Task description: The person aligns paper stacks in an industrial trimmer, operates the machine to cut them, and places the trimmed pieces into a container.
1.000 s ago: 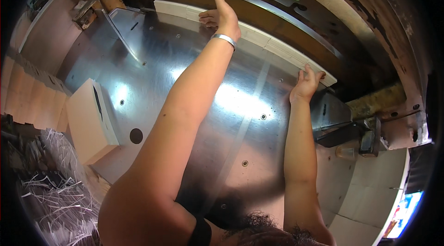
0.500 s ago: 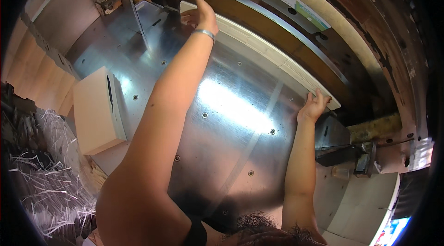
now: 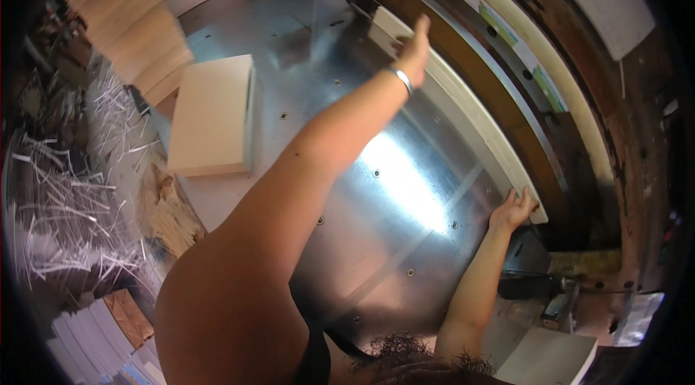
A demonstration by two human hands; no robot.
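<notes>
A long, narrow cream stack of what looks like paper (image 3: 478, 124) lies across the shiny metal table (image 3: 347, 240), along the machine's dark inner front. Near its far left end, my left hand (image 3: 414, 52) touches the near side with the thumb raised and the other fingers partly hidden; a silver bracelet circles the wrist. My right hand (image 3: 512, 211) is at the near right end, fingers apart and their tips against the stack. Neither hand is closed round it.
A thick cream block of sheets (image 3: 210, 117) sits on the table's left side. Beyond it are tall cream stacks (image 3: 119, 16). Shredded paper strips (image 3: 65, 218) heap up at the far left. A metal bar (image 3: 499, 59) runs above the long stack. Pale sheets (image 3: 546, 360) lie at lower right.
The view has turned, so everything sits at a different angle. Both hands remain against the long stack's ends. More stacked sheets show at lower left.
</notes>
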